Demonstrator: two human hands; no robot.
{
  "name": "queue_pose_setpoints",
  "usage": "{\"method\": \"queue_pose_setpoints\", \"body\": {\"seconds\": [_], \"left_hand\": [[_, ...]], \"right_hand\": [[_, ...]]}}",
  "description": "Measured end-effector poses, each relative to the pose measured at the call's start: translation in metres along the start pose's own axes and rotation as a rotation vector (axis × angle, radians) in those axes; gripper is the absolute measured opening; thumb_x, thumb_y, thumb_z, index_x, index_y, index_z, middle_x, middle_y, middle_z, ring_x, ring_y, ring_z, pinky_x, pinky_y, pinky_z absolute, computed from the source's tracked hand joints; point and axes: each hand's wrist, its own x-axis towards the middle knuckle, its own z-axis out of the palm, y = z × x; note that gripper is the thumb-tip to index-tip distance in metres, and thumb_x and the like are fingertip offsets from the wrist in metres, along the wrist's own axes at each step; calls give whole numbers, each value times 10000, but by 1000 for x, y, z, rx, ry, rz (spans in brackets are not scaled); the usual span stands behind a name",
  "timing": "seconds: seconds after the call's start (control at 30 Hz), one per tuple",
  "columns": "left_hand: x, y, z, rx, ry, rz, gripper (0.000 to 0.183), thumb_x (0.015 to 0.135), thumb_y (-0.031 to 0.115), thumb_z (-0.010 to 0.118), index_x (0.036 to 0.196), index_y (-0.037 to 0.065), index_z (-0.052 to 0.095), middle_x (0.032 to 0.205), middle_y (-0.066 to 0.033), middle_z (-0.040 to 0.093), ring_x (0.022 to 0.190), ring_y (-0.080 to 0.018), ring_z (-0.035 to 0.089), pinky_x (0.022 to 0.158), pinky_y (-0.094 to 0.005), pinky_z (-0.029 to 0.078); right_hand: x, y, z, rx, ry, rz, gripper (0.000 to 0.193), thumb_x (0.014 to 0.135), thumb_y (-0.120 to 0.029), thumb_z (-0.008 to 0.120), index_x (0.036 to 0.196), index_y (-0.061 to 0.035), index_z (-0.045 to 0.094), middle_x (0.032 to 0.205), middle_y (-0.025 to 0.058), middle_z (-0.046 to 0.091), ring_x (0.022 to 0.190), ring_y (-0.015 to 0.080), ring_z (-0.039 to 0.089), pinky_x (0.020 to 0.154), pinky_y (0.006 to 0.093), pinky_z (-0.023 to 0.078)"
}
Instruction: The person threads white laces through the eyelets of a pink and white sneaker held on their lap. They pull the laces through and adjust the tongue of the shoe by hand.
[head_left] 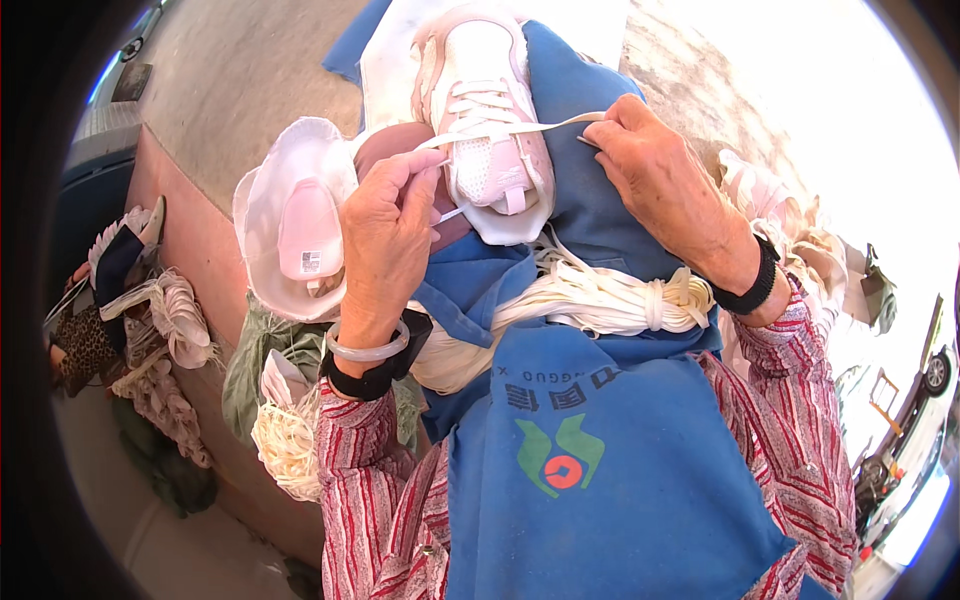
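Observation:
A pale pink and white sneaker (487,60) lies on my lap with its heel toward me, its upper laces partly threaded. One white shoelace (530,127) stretches across the shoe's tongue between my two hands. My left hand (392,225), at the shoe's left side, pinches the lace between thumb and fingers, and a short white end shows below it. Out to the right, over the blue cloth, my right hand (655,170) pinches the other stretch of lace. A bundle of white laces (610,300) lies across my lap, just above my blue apron (610,440).
Left of my left hand is another pale shoe upper (300,220). A green sack (262,375) and a clump of cream laces (285,450) are beside my left forearm. More shoe uppers (180,320) hang at the far left, and pale ones (765,195) lie beyond my right wrist.

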Motion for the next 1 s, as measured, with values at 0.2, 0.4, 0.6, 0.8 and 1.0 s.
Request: {"method": "queue_pose_setpoints", "body": {"seconds": [0.2,0.4,0.6,0.8,1.0], "left_hand": [[7,-4,1,-61,26,-15,176,937,73,590,1065,16,695,911,-60,641,660,-75,613,553,-211,529],[9,-4,4,-32,42,84,176,934,46,581,1050,4,707,939,-68,632,681,-86,622,566,-213,533],[12,-5,4,-148,30,96,174,918,26,594,1047,3,709,950,-58,646,743,-94,642,629,-217,547],[15,-7,2,-300,54,64,153,877,5,633,1013,-15,700,924,-31,685,792,-76,639,701,-221,532],[18,-12,3,-303,59,48,145,852,23,665,986,-31,674,906,-36,680,760,-77,631,691,-213,514]], "right_hand": [[9,-4,2,111,20,40,61,884,-57,577,912,-2,577,837,181,542,758,392,588,675,455,475],[18,-8,13,167,30,21,90,896,-114,595,903,-24,595,816,159,552,745,382,595,653,448,478],[21,-7,9,113,-15,-25,96,892,-119,592,886,-23,586,822,160,557,738,384,600,637,447,482],[30,-15,5,-1,-105,-87,92,889,-109,589,873,-19,579,832,166,563,744,393,604,642,459,493],[27,-11,8,121,-54,-11,81,881,-92,587,901,-15,605,866,183,589,773,404,604,686,455,493]]}}
